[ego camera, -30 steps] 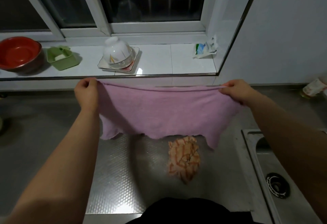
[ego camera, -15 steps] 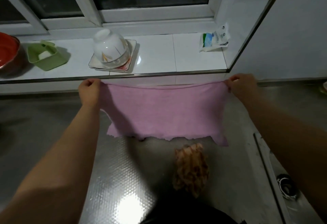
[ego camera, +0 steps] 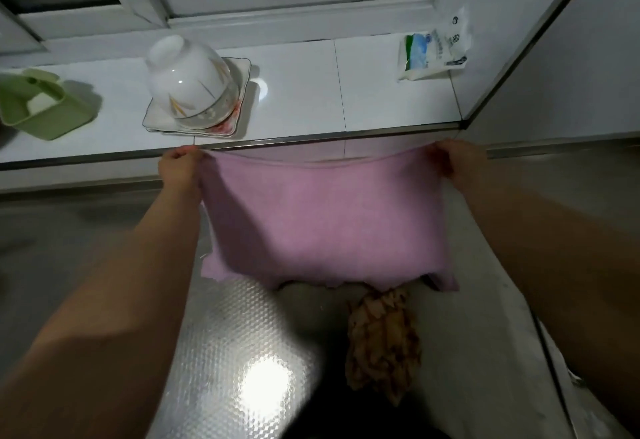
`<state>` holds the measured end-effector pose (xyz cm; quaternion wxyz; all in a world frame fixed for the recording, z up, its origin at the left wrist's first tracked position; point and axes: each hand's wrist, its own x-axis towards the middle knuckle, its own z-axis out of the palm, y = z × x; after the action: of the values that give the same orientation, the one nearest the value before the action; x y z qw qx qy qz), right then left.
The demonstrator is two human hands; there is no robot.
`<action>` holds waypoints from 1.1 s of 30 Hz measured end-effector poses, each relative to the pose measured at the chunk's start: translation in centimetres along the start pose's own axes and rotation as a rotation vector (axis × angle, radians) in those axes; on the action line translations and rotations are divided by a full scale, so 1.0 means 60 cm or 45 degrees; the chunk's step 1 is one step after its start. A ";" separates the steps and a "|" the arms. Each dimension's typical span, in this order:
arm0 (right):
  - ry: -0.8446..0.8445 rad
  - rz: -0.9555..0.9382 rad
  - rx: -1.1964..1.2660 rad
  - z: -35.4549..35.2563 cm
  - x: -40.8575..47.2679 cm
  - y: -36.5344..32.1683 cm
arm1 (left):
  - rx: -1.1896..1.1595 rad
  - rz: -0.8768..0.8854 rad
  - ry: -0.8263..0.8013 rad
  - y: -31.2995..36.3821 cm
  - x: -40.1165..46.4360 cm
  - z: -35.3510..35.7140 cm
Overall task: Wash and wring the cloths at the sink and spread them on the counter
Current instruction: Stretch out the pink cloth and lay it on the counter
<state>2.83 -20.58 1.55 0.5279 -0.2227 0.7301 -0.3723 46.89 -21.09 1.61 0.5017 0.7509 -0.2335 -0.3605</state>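
White tiled window sill [ego camera: 294, 99] crosses the upper half of the frame, bounded by a metal edge strip; below it lies an embossed stainless-steel tabletop [ego camera: 221, 341] bearing a bright light reflection at lower centre. Left hand [ego camera: 180, 172], centre left, pinches the upper left corner of a pink rectangular cloth [ego camera: 325, 224] between curled fingers and thumb. Right hand [ego camera: 457, 161], centre right, pinches the upper right corner in the same manner. Cloth is stretched flat between both hands at frame centre, its top edge just below the sill's metal strip, its ragged lower edge over the tabletop; whether it touches the surface cannot be told. Crumpled orange-and-white striped cloth [ego camera: 384, 341] lies on the tabletop at lower centre right, its top partly covered by the pink cloth. On the sill: an inverted white ceramic bowl [ego camera: 188, 82] on a square white plate [ego camera: 239, 92], upper centre left; a green plastic soap holder [ego camera: 45, 106], far left; a white-and-green plastic packet [ego camera: 429, 50], upper right.
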 end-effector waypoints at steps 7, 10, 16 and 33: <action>0.027 -0.399 -0.179 0.020 -0.023 0.062 | 0.738 0.243 0.083 -0.046 -0.026 0.010; 0.023 -1.016 -1.119 0.024 -0.031 0.105 | 0.912 1.035 -0.408 -0.061 -0.103 0.031; -0.490 -1.175 -1.940 0.067 -0.057 0.115 | 1.703 1.404 -1.055 -0.095 -0.166 0.107; -0.268 -0.580 -1.821 0.145 -0.023 0.055 | 1.750 1.064 -0.701 -0.073 -0.139 0.176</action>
<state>11.69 -20.19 -1.64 0.2318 -0.6905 0.6754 0.1154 33.37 -19.66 -2.35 -0.0486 0.6264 -0.7723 -0.0936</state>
